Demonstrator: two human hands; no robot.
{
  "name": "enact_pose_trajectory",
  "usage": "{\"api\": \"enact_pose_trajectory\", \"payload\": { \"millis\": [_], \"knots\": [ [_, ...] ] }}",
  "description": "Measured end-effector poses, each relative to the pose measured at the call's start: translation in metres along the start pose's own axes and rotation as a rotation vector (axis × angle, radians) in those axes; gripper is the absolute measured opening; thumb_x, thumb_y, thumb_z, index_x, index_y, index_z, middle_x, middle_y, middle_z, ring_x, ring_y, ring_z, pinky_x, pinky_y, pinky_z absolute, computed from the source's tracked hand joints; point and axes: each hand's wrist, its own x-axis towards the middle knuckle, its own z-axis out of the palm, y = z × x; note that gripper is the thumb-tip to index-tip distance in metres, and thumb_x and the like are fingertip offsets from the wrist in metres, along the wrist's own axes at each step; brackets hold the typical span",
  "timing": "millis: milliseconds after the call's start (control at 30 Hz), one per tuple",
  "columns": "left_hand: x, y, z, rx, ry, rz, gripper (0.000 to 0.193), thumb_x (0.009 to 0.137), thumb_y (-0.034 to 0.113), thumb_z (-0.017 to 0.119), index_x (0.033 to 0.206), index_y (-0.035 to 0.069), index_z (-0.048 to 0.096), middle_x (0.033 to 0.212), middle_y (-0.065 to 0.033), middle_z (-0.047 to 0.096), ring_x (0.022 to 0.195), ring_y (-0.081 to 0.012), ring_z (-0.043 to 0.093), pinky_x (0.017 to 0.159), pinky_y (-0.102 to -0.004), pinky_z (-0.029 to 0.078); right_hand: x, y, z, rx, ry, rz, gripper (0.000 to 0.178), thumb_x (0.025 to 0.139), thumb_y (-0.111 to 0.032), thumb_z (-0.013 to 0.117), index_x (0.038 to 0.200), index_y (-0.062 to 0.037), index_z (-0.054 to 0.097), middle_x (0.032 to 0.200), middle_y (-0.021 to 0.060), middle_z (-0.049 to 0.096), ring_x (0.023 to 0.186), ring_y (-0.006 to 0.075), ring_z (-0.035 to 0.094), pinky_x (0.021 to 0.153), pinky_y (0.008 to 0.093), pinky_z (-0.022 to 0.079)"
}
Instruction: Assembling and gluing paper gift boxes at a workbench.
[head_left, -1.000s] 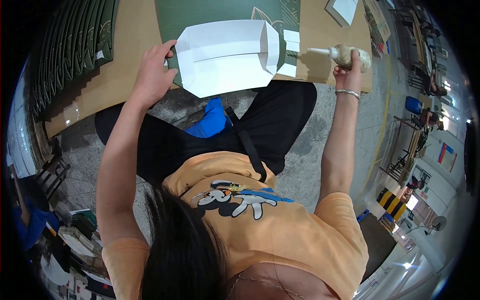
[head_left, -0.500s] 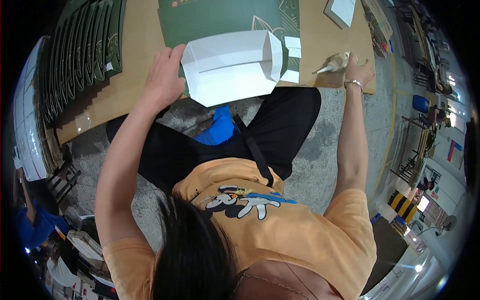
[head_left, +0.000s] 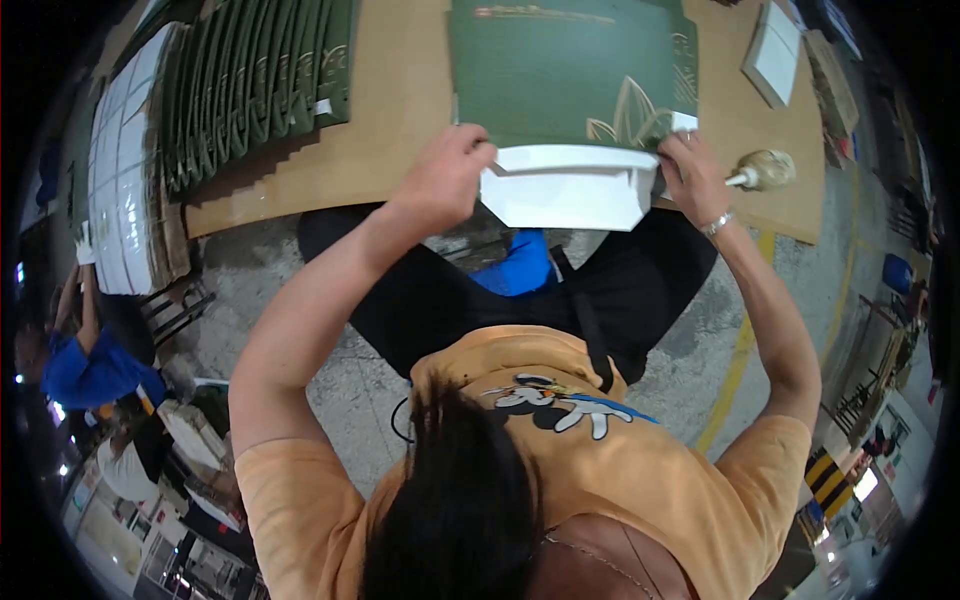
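Note:
A flat green paper bag (head_left: 560, 85) with gold line drawings lies on the table, its white inner bottom flaps (head_left: 567, 198) opened toward me and overhanging the table's near edge. At the left end of the flaps, my left hand (head_left: 445, 172) is closed with thumb and fingers on the paper. My right hand (head_left: 697, 178) pinches the opposite end, near a small white patch (head_left: 684, 122). The far flap stands partly folded between both hands. Just right of my right hand, a cloudy squeeze bottle (head_left: 768, 170) with a white nozzle lies on its side, untouched.
Green folded paper bags (head_left: 255, 90) stand in an overlapping row at the left of the brown table (head_left: 395, 110). Beyond them is a plastic-wrapped stack (head_left: 125, 170). A white block (head_left: 774, 55) lies at the far right. A person in blue (head_left: 85, 365) is at the left.
My right hand has let go of the squeeze bottle and moved left onto the flaps' right end. The white opening has become shallower as its far side folds. The whole view has shifted.

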Motion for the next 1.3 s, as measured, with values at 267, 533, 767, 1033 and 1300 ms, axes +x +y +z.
{"api": "enact_pose_trajectory", "payload": {
  "millis": [267, 533, 767, 1033, 1300],
  "knots": [
    [-0.018, 0.036, -0.014, 0.305, -0.059, 0.076, 0.063, 0.06, 0.007, 0.07, 0.119, -0.008, 0.055, 0.126, -0.0185, 0.052, 0.111, -0.0336, 0.052, 0.096, -0.0426, 0.041, -0.062, -0.048, 0.011, -0.259, -0.247, 0.089, 0.089, 0.069, -0.016, 0.074, 0.147, -0.0114, 0.033, 0.148, 0.0074, 0.038, 0.138, 0.0328, 0.031, 0.112, 0.055, 0.025],
    [0.001, 0.022, -0.004, 0.03, 0.111, 0.027, 0.026, 0.078, 0.022, 0.073, 0.091, 0.001, 0.064, 0.095, -0.0112, 0.057, 0.09, -0.031, 0.053, 0.078, -0.0409, 0.042, -0.043, -0.029, 0.006, -0.051, -0.035, 0.03, 0.047, 0.079, -0.031, 0.074, 0.119, -0.0093, 0.063, 0.12, 0.0103, 0.06, 0.118, 0.0328, 0.05, 0.102, 0.0462, 0.037],
    [0.014, 0.03, 0.029, 0.169, 0.23, -0.324, 0.029, 0.081, 0.025, 0.071, 0.103, 0.009, 0.063, 0.099, -0.0116, 0.055, 0.096, -0.0312, 0.051, 0.082, -0.0444, 0.038, -0.03, -0.057, 0.05, -0.099, 0.298, 0.296, 0.038, 0.078, -0.028, 0.074, 0.107, -0.0068, 0.062, 0.103, 0.0153, 0.058, 0.105, 0.0344, 0.052, 0.091, 0.0465, 0.04],
    [0.004, 0.041, 0.051, 0.169, 0.451, -0.338, 0.027, 0.083, 0.02, 0.063, 0.107, 0.009, 0.068, 0.103, -0.0082, 0.055, 0.098, -0.0288, 0.048, 0.084, -0.0441, 0.035, 0.0, -0.064, 0.034, 0.077, 0.135, 0.751, 0.074, 0.06, -0.029, 0.087, 0.116, 0.0077, 0.055, 0.099, 0.0265, 0.063, 0.097, 0.0434, 0.059, 0.088, 0.0456, 0.047],
    [0.015, 0.008, -0.011, 0.005, 0.195, -0.247, 0.03, 0.079, 0.008, 0.062, 0.108, 0.004, 0.068, 0.111, -0.0119, 0.055, 0.104, -0.0311, 0.048, 0.088, -0.0461, 0.034, 0.024, -0.076, -0.03, 0.163, 0.058, 0.773, 0.078, 0.064, -0.022, 0.087, 0.123, 0.0078, 0.046, 0.11, 0.0257, 0.062, 0.099, 0.035, 0.063, 0.087, 0.0403, 0.05]
  ]
}}
